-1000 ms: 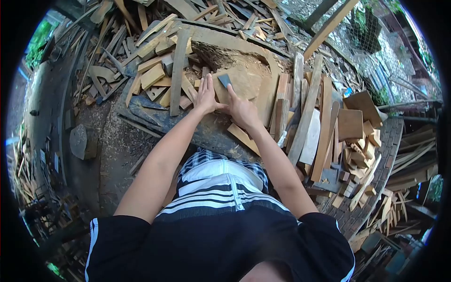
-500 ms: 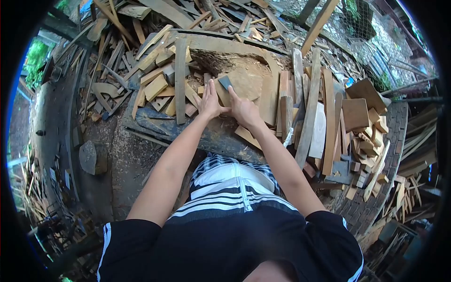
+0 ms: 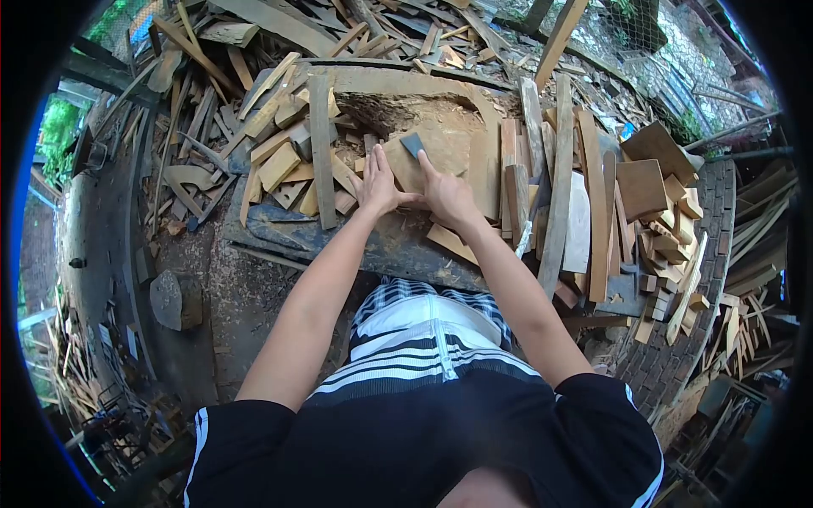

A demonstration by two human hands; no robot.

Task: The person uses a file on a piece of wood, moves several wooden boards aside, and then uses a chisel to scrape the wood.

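A flat, pale brown wooden board (image 3: 445,146) lies on the workbench in front of me. My left hand (image 3: 378,184) is at the board's near left edge, fingers stretched forward and thumb out towards the other hand. My right hand (image 3: 447,197) presses a small dark grey-blue piece of sandpaper (image 3: 412,144) on the board's top face, with the index finger stretched along it. The sandpaper's far end sticks out past the fingertip. The rest of the right-hand fingers are partly hidden under the hand.
A long upright slat (image 3: 322,152) and wood offcuts (image 3: 278,165) lie to the left. On the right are long planks (image 3: 556,186) and stacked small blocks (image 3: 669,241). Scrap wood (image 3: 406,34) is heaped behind the bench (image 3: 423,258). A log stump (image 3: 176,300) stands lower left.
My right hand and the sandpaper have shifted slightly to the right over the board. The left hand stays at the board's edge. The whole view has tilted a little.
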